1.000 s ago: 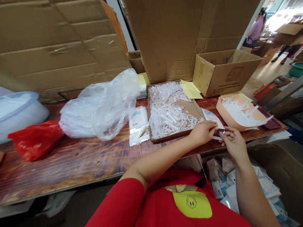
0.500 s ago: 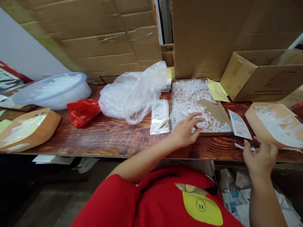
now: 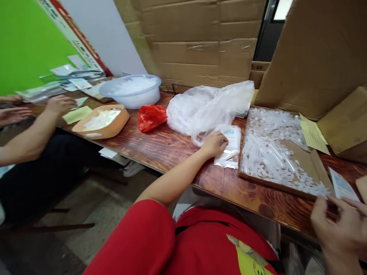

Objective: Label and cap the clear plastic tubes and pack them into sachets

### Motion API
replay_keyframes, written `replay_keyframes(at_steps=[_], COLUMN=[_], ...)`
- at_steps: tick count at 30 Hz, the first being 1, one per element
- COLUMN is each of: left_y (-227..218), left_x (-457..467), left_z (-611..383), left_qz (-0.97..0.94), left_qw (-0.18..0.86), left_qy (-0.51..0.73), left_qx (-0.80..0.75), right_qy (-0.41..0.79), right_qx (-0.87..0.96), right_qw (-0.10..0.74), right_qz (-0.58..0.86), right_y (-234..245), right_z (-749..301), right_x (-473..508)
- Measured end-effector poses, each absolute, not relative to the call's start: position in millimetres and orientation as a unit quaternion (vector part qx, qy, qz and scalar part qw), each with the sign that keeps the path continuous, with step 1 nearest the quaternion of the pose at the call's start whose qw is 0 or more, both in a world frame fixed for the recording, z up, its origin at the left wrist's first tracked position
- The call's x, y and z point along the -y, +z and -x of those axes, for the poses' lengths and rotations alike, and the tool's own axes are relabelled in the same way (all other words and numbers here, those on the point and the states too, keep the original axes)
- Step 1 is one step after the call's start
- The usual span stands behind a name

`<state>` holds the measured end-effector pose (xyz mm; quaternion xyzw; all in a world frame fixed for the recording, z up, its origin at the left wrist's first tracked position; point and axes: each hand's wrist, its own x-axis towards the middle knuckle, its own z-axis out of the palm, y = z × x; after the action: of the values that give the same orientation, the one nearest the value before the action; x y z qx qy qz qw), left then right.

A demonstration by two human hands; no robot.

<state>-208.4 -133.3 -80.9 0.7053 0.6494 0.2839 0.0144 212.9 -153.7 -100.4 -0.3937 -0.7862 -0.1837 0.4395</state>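
Note:
My left hand (image 3: 213,144) rests at the left side of a stack of printed silvery packets (image 3: 231,147), its fingers curled together over the top one. Whatever those fingers pinch is hidden. At the right edge my right hand (image 3: 340,225) is bent, thumb and forefinger brought close together near the front corner of a shallow cardboard tray (image 3: 301,147); anything between them is too blurred to make out. The tray holds clear plastic tubes (image 3: 262,154) and many small white plastic pieces (image 3: 308,179). Just beyond my right hand lies another printed packet (image 3: 342,185).
A crumpled clear plastic bag (image 3: 197,109) and a red bag (image 3: 151,117) lie left of the stack. Further left stand an orange bin (image 3: 114,130) and a translucent tub (image 3: 143,97). Another person's hand (image 3: 60,105) is at the far left. Yellow sheets (image 3: 314,133) lie beside a cardboard box (image 3: 344,122).
The view has swung left, bringing another person's arms into sight. My left hand has left the tray for the packet stack. My right hand's thumb and forefinger have moved to the tray's front corner.

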Motion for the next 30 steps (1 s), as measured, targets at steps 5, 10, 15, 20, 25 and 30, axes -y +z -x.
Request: replay_keyframes(at_steps=[5,10,15,20,25,30], left_y=[-81.6,-72.6,-67.0,-61.9,-52.3,-50.5], left_x=[140.9,148.0,154.5,160.4,168.4,183.4], left_z=[204.9,202.5,200.3,196.1,180.6,160.9], left_qz=[-0.744,-0.786,-0.804,-0.809,-0.811,-0.809], left_qw=[0.033,0.052,0.068,0.095,0.124,0.132], left_qy=[0.262,0.225,0.198,0.169,0.115,0.089], left_qx=[-0.614,-0.573,-0.556,-0.554,-0.560,-0.565], right_qy=[-0.182,-0.071,-0.042,-0.019,-0.014,-0.013], right_qx=[0.893,0.963,0.969,0.966,0.963,0.961], right_qw=[0.354,0.198,-0.054,-0.122,-0.132,-0.116], right_qz=[0.210,0.169,0.240,0.228,0.235,0.252], right_y=[-57.8,-46.6,-37.7,-38.8,-42.1,-42.1], right_z=[-117.8,-28.8,46.6,76.5,80.5,84.4], right_x=[127.9,65.0,19.3,6.1,1.6,6.6])
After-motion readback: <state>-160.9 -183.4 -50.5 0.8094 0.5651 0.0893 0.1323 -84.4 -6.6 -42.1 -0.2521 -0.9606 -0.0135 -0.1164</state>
